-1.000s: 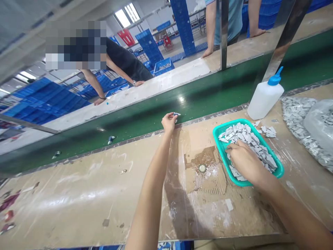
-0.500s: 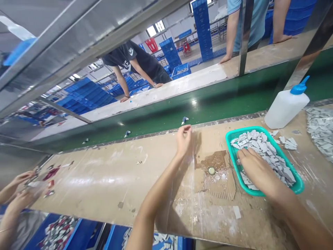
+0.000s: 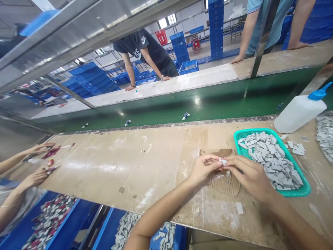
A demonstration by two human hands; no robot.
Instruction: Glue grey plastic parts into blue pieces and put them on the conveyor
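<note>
My left hand (image 3: 205, 168) and my right hand (image 3: 248, 173) meet above a torn piece of cardboard (image 3: 225, 185). Pinched between the fingertips of both is a small white-grey piece (image 3: 223, 161). Just beyond my right hand stands a green plastic basket (image 3: 307, 189) heaped with flat grey-white pieces (image 3: 273, 156). The cardboard looks wet and is partly covered by my hands.
A white squeeze bottle (image 3: 299, 113) with a blue nozzle stands behind the basket. Small parts (image 3: 186, 115) lie on the green conveyor belt (image 3: 161, 113). At left, a co-worker's hands (image 3: 36, 177) handle parts. Blue bins (image 3: 100, 227) sit below the table edge; two people lean opposite.
My right hand has left the basket and moved left over the cardboard. My left hand has come back from beside the belt to meet it. The view has shifted slightly.
</note>
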